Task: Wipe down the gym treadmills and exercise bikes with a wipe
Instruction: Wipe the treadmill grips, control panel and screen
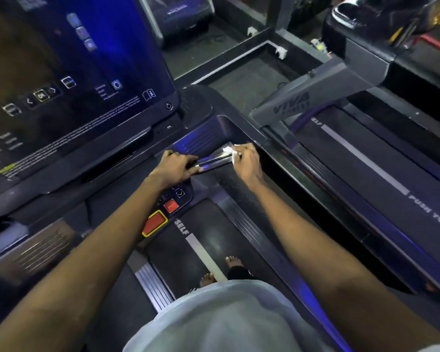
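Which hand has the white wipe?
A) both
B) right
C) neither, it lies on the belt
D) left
B: the right hand holds the wipe at the end of the handlebar; the left hand just grips that handlebar.

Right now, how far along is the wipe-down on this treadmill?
Done: nothing visibly finished; no surface shows whether it was wiped. In hand: the right hand holds the wipe against the right end of the handlebar, while the left hand grips its left end. Left: likely the console screen, stop button and neighbouring treadmill; no bikes in view.
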A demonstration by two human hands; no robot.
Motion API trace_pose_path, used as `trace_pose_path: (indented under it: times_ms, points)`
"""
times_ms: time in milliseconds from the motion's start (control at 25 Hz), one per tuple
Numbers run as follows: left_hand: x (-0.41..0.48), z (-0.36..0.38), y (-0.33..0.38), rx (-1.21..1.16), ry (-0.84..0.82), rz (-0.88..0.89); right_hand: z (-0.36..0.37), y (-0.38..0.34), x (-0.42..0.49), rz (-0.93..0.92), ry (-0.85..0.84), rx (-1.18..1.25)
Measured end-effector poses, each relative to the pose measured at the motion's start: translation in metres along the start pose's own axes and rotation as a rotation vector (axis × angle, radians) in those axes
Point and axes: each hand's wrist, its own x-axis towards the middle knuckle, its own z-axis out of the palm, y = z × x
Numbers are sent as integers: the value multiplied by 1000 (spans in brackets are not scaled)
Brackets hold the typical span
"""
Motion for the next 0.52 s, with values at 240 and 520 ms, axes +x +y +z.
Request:
trace_pose_path:
  times_ms: [240, 520]
  points:
    - [1, 10, -7, -116, 14, -64, -1, 17, 13, -84, 40, -32]
    - [-16, 19, -9, -87, 213, -28, 11, 15, 5, -314, -58, -81]
